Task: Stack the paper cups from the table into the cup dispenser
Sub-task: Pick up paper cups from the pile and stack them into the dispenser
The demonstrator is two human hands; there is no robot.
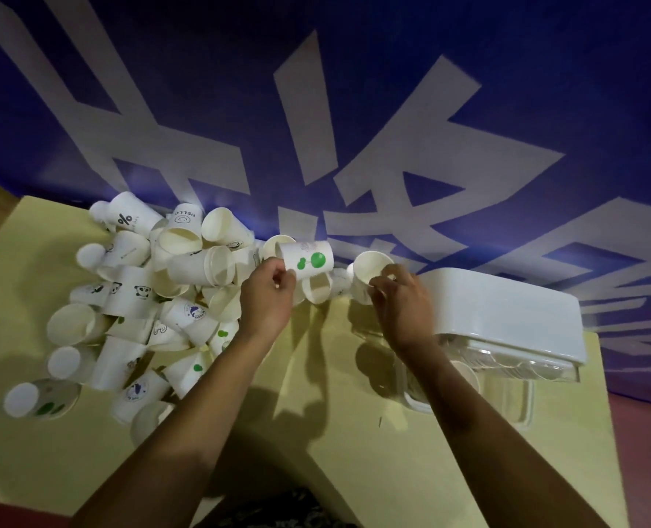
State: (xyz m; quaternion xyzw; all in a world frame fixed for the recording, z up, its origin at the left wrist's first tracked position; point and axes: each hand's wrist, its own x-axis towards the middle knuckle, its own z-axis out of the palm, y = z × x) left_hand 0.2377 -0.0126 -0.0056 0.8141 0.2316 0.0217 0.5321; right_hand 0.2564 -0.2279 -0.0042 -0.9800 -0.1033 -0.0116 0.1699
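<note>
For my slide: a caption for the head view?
Each hand holds a paper cup beside the white dispenser.

Promotional stand (blue banner (pixel 354 89) backdrop)

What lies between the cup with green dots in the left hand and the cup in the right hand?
In the head view, between the green-dotted cup and the plain cup, a few loose cups lie on the table.

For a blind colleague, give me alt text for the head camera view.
Left hand holds a green-dotted paper cup, right hand holds a plain cup, between a cup pile and the white-lidded dispenser.
</note>
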